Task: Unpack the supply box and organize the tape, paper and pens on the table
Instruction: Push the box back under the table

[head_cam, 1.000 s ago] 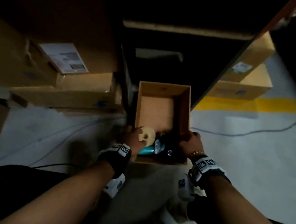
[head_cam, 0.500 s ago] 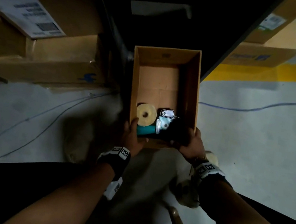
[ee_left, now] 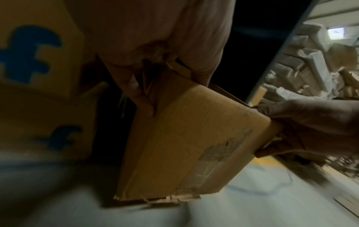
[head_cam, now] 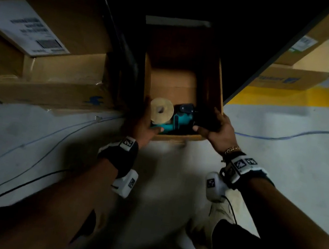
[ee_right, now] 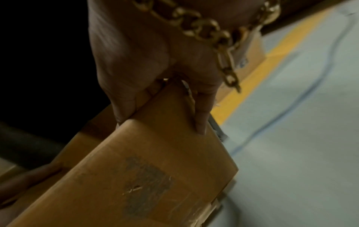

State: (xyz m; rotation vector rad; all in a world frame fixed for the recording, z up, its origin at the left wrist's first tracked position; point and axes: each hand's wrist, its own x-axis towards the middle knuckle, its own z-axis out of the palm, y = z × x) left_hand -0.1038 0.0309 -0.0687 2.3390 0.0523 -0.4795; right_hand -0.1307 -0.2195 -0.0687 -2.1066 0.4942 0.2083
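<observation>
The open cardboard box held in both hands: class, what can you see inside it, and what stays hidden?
Inside the box lie a pale tape roll and a teal tape dispenser at the near end. The right near corner is too dark to read; no paper or pens can be made out.

Cardboard cartons [head_cam: 44, 75] sit stacked to the left, one bearing a white shipping label [head_cam: 27, 26]. More cartons [head_cam: 302, 66] stand beside a yellow floor stripe [head_cam: 293, 96]. Thin cables [head_cam: 299, 135] trail across the grey floor [head_cam: 300, 188].

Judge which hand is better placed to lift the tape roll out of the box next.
Left, probably. The left hand grips the box corner right beside the tape roll; the right hand holds the far corner, past the teal dispenser.
</observation>
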